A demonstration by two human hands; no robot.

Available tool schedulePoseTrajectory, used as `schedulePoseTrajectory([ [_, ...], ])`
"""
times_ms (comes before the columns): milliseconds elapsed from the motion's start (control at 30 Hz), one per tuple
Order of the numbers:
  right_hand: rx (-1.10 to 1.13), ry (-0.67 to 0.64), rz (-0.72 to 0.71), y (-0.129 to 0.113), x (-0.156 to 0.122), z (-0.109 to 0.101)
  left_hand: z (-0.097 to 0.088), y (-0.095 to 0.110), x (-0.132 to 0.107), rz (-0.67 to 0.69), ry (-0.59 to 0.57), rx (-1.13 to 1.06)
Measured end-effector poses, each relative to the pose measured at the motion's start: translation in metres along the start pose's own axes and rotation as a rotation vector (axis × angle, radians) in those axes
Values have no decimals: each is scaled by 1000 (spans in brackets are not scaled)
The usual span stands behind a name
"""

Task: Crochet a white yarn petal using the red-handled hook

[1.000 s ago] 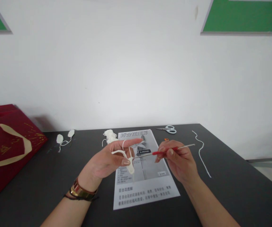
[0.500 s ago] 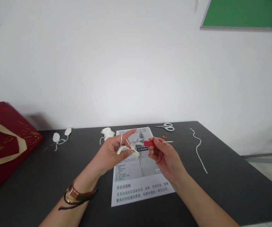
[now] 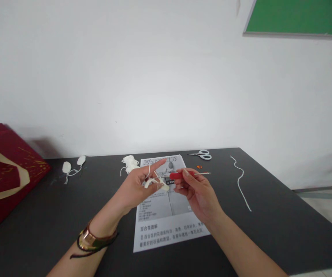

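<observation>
My left hand (image 3: 138,184) pinches a small white crochet piece (image 3: 164,186) between thumb and fingers. Yarn loops round its raised index finger, which points up and to the right. In my right hand (image 3: 196,188) is a crochet hook (image 3: 176,176) with a red handle, gripped between thumb and fingers. One thin metal end sticks out to the right of the hand, and another reaches left to the crochet piece. Whether that tip passes through a stitch is too small to tell. Both hands are above a printed sheet (image 3: 166,240) with a grey picture and text.
Behind my left hand lies a bundle of white yarn (image 3: 130,163). Two joined white crochet pieces (image 3: 67,167) rest farther left, near a red gift bag (image 3: 7,169). Scissors (image 3: 204,155), an orange stitch marker (image 3: 199,167) and a loose yarn strand (image 3: 240,182) are on the black table (image 3: 270,231).
My right hand has brought the hook slightly left, so its left end meets the crochet piece. My left hand keeps its pinch. The whole view has shifted a little.
</observation>
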State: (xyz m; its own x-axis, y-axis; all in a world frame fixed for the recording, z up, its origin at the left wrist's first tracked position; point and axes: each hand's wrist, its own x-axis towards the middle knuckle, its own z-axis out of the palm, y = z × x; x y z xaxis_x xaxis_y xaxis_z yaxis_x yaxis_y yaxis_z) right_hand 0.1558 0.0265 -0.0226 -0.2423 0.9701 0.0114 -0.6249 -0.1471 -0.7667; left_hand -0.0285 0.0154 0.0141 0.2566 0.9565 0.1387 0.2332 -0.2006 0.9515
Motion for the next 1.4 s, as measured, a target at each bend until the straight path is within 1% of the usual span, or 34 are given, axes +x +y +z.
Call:
schedulePoseTrajectory([
  [133,-8,-18,-8,-1,-1,2,-5,4,-1,-5,-19,50],
  [233,-10,-30,-6,-1,-1,2,-8,4,-1,-16,-49,19],
  [567,39,16,20,-2,0,0,0,-5,0,-17,14,-100],
  [733,52,7,52,-3,1,0,1,-3,-1,-52,-11,-122],
  [867,80,0,68,-3,2,-2,4,-2,-1,-74,3,-143],
  [1167,86,2,87,-5,3,-3,8,-4,-2,-30,-54,-107],
  [1400,61,0,69,-4,2,-1,10,-3,-2,30,-42,-43],
])
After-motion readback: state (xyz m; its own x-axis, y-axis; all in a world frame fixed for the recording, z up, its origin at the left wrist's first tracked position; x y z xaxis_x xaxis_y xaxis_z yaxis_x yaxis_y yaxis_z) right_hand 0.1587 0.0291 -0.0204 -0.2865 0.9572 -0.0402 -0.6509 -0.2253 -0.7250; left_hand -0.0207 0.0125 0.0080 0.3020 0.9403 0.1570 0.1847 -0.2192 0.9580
